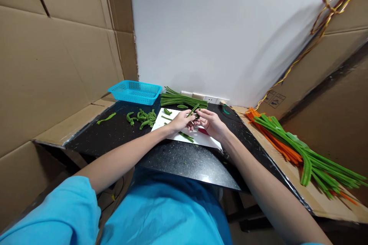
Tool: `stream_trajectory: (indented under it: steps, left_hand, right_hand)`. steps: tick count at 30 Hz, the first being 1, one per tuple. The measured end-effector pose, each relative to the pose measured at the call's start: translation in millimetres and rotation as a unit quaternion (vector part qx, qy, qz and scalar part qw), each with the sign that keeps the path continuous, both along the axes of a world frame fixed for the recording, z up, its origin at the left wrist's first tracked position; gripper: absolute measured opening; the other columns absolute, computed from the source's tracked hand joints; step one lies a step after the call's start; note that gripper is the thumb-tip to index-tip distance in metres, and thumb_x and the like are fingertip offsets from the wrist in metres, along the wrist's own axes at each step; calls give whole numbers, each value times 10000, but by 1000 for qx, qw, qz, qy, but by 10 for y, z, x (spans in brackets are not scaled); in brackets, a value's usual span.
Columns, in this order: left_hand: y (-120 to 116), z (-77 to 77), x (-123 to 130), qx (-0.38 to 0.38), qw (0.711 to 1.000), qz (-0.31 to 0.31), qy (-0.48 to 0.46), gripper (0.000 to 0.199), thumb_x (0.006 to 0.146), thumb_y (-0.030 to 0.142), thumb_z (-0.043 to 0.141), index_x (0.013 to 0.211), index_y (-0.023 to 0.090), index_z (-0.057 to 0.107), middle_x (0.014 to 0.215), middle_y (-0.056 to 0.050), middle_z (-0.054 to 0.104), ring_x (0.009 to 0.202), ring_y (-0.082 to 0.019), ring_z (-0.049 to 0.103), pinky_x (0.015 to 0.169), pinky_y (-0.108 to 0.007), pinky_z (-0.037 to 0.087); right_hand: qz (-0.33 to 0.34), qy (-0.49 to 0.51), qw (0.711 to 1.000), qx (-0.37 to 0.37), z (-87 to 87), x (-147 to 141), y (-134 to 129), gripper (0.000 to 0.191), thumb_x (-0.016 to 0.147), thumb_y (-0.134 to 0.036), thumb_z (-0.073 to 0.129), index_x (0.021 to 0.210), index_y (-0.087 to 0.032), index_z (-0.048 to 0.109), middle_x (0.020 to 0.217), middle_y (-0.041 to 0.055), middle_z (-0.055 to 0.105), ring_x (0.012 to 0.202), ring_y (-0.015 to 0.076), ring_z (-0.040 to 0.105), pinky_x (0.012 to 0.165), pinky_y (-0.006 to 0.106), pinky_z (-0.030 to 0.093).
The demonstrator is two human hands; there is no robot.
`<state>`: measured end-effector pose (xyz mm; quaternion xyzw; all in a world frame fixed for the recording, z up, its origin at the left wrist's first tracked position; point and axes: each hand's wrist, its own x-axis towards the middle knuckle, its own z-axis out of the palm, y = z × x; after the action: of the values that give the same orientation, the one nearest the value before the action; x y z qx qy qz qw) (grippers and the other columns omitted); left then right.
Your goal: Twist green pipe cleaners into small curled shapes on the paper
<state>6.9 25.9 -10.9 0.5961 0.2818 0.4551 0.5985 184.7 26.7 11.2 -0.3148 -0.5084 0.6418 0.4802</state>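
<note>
My left hand (180,121) is closed around a dark green pipe cleaner (193,110), which sticks up past the fingers. Close beside it, my right hand (212,123) pinches a green end of pipe cleaner at the fingertips. Both hands are above a white sheet (175,141) on the black table. Short cut green pieces (186,136) lie on the sheet, along with a small coiled green piece (167,111). A red object (203,131), partly hidden, lies under my right hand.
Bent green shapes (146,116) are piled left of the sheet. A blue basket (135,92) stands at the back left, and a bundle of long green pipe cleaners (184,99) behind the sheet. Bright green (316,160) and orange stems (283,147) lie on cardboard at right, below hanging wires (330,11).
</note>
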Motion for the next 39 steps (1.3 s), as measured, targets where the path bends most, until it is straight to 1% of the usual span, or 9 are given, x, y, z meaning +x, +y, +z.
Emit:
stream_trajectory:
  steps: [3,8,12,16,19,25,31,36,39]
  left_hand:
    - [-14,8,-12,-6,1000,2,-10,257,933,299,714,896,163,499,711,-3,659,499,-100,613,508,-215,476]
    - [-34,23,-19,-16,999,-10,-27,260,921,278,737,924,156,508,751,-19,676,512,-89,608,527,-216,472]
    - [-16,14,-31,-23,999,-30,-34,248,928,273,727,942,150,511,763,-45,698,594,-134,679,613,-258,533]
    - [1,5,-54,-26,998,-49,-43,316,901,331,761,947,151,506,785,-56,714,680,-189,738,684,-305,565]
    - [3,5,-66,-20,998,-53,-42,359,878,367,790,937,148,511,790,-51,714,695,-189,740,701,-312,566]
    - [-4,-7,-86,12,999,-28,-9,429,840,465,819,903,142,544,679,-2,661,576,-127,652,614,-261,513]
    - [4,11,-131,33,999,-13,17,504,806,574,812,876,121,601,683,-20,662,552,-105,604,582,-252,488]
    - [-35,31,-125,53,998,21,18,485,773,544,849,830,118,626,727,-49,688,581,-108,608,583,-249,476]
    - [-44,32,-133,64,997,41,28,470,766,529,855,788,110,644,729,-40,670,594,-104,607,585,-240,464]
  right_hand:
    - [11,1,1000,-3,5,17,7,330,674,-368,938,890,-191,763,798,33,758,666,155,691,687,294,612]
    - [38,2,999,3,-17,50,45,316,691,-358,939,883,-180,762,790,29,764,656,135,696,697,266,603]
    - [45,5,999,10,-25,53,57,298,714,-355,926,877,-181,748,771,27,756,633,147,693,646,285,603]
    - [51,4,999,20,-14,36,43,331,685,-371,943,850,-174,736,735,33,743,600,165,689,583,303,605]
    - [37,4,999,23,-11,31,37,361,655,-376,961,841,-164,737,750,44,749,601,164,698,577,287,608]
    - [-3,-3,1000,18,-13,78,69,361,639,-357,978,833,-152,752,674,18,703,570,119,665,594,227,599]
    - [-4,-29,999,42,1,79,58,375,659,-421,961,835,-162,754,674,14,679,614,136,674,630,255,622]
    - [-2,-48,997,52,11,45,16,402,693,-481,929,847,-170,727,696,32,692,639,163,695,644,290,637]
    - [-10,-68,995,74,17,28,-8,426,715,-524,908,847,-172,706,713,48,707,645,183,712,634,310,641]
